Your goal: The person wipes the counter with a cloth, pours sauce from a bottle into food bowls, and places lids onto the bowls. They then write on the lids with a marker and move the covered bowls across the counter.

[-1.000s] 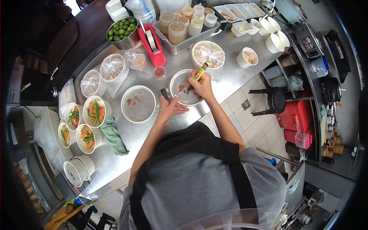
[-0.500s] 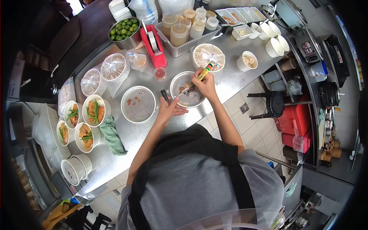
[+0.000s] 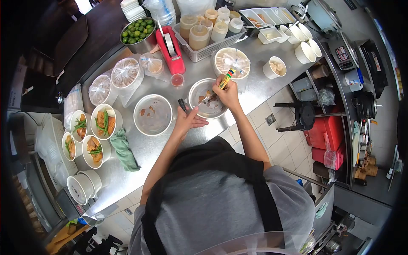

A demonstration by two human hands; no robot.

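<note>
My right hand [image 3: 227, 94] is closed around a yellow marker pen [image 3: 227, 79] with coloured bands near its upper end. The pen slants over a round bowl with a clear lid [image 3: 208, 111], and its tip is at or just above the lid. In my left hand [image 3: 187, 121] a small black pen cap [image 3: 182, 104] is pinched by thumb and finger, while the other fingers stretch along the bowl's near edge. Brownish food shows through the lid. To the left stands a second lidded bowl [image 3: 154, 123] with brown pieces visible inside.
Open bowls of food with green beans [image 3: 106, 123] stand at left beside a green cloth [image 3: 124, 153]. Bagged bowls [image 3: 126, 73], a red tape dispenser [image 3: 172, 51], a basket of sauce bottles [image 3: 208, 52] and a pot of limes [image 3: 138, 36] line the back. A small cup [image 3: 274, 68] sits at right.
The marker and my right hand have shifted very slightly over the lid, the pen's upper end moving a little left and down. My left hand stays in place.
</note>
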